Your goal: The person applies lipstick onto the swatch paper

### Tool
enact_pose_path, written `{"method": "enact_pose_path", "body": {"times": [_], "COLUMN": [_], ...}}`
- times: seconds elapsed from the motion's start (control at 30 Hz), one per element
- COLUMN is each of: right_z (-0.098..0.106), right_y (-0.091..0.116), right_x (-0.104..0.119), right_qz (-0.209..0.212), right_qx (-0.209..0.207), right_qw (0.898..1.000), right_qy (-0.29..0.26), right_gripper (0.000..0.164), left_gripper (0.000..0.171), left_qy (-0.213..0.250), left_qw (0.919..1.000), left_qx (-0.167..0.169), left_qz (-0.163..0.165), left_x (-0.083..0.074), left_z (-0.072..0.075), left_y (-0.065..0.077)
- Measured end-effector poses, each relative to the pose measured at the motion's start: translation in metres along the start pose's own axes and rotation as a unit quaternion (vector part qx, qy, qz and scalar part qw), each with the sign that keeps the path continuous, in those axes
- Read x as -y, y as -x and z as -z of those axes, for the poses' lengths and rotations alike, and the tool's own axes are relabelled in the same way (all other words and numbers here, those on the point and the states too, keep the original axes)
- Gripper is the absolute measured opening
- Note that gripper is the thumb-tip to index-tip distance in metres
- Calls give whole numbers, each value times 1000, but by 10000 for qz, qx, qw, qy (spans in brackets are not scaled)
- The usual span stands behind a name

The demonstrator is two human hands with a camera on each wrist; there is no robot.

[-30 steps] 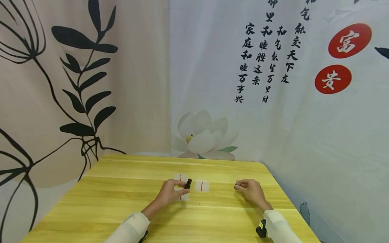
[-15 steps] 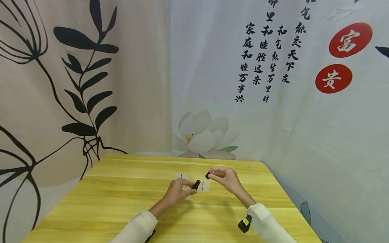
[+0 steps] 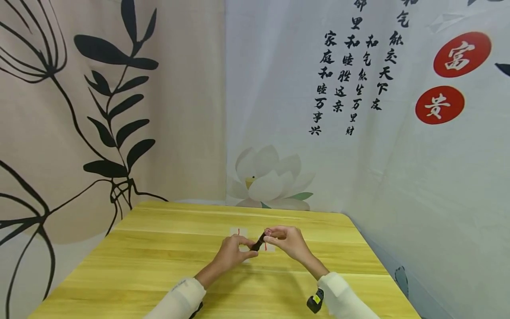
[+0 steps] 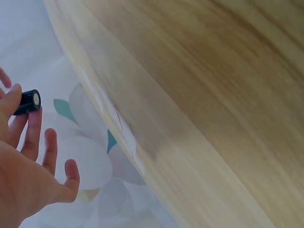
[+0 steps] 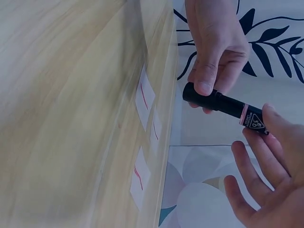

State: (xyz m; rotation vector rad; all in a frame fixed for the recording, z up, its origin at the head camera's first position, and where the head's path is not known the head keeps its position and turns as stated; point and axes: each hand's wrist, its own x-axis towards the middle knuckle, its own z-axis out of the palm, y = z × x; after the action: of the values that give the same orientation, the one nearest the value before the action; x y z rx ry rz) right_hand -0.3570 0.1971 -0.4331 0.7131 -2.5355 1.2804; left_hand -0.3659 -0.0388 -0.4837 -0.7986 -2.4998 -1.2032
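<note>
My left hand point(image 3: 232, 253) pinches a black lipstick point(image 3: 255, 247) between thumb and fingers above the table. From the other side, my right hand point(image 3: 292, 243) grips the lipstick cap point(image 5: 255, 119), a black piece with a pink band and white lettering. Both pieces meet end to end in one slanted line in the right wrist view, so the colour tip is hidden. How far the cap sits on cannot be seen. In the left wrist view a dark cylinder point(image 4: 29, 102) with a pale round end shows in the left fingers, the other fingers spread.
Below the hands, white paper pieces with red strokes lie on the wooden table point(image 3: 167, 274): one upper piece point(image 5: 145, 100), one middle piece point(image 5: 155, 130) and one lower piece point(image 5: 139, 179). A printed cloth backdrop point(image 3: 191, 110) hangs behind the table.
My right hand has come in from the right with the cap until it meets the lipstick. My left hand has shifted slightly right, still holding the lipstick.
</note>
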Motion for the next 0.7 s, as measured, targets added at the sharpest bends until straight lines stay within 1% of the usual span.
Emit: {"method": "enact_pose_path", "body": {"times": [0.17,0.33,0.4,0.47,0.6,0.7], "right_z": [-6,-14,-17,-18,-20,-22], "right_y": [-1,2,4,5,6,7], "right_x": [-3,-8,-9,-9,-7,-6], "right_qz": [67,165,163,159,171,194], "right_qx": [71,151,137,121,166,190], "right_qw": [9999,9997,9996,9994,9991,9992], "right_qy": [-39,-84,-186,-287,-365,-281], "right_gripper": [26,27,27,27,28,29], "left_gripper": [25,19,16,14,14,15], "left_qy": [-19,-23,-22,-44,-79,-113], "left_qw": [9999,9988,9979,9972,9966,9967], "left_qx": [-1,-88,-129,-180,-228,-253], "left_qz": [-111,-486,-642,-730,-789,-765], "left_x": [-2,-6,-8,-10,-13,-14], "left_z": [1,1,2,2,4,4], "left_y": [-1,-3,-3,-2,0,1]}}
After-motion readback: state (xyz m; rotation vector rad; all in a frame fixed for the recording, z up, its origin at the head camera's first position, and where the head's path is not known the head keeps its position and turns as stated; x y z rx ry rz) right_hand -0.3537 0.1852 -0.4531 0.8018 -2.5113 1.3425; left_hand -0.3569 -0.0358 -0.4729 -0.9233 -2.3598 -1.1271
